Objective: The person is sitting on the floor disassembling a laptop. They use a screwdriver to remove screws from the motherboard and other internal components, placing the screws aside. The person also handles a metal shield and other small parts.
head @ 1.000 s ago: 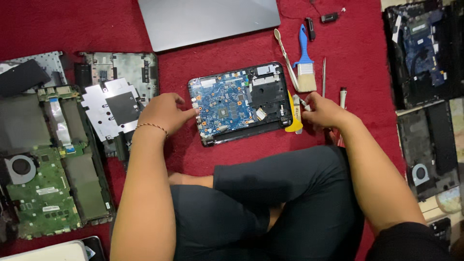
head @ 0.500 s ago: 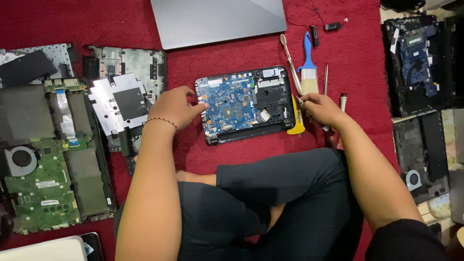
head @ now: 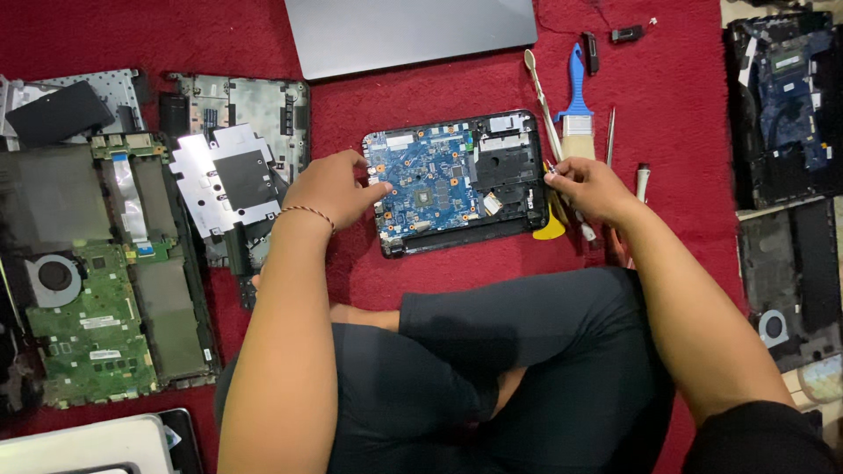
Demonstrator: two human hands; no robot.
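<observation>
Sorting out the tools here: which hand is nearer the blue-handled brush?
Right. The right hand sits just below the blue-handled brush, at the opened laptop's right edge; the left hand rests at its far left edge.

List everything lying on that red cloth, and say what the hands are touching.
Small opened laptop: one, black shell, blue board, centre.
Red cloth: one, under everything.
Closed laptop: one, grey, top.
Brush: one, blue handle, right of the small opened laptop.
Yellow pry tool: one, at its right edge.
Opened laptop with green board: one, far left.
Metal shield plate: one, silver, left of centre.
Dark opened laptops: two, right edge.
Left hand: touching the small laptop's left edge.
Right hand: at its right edge, pinching something small.
</observation>
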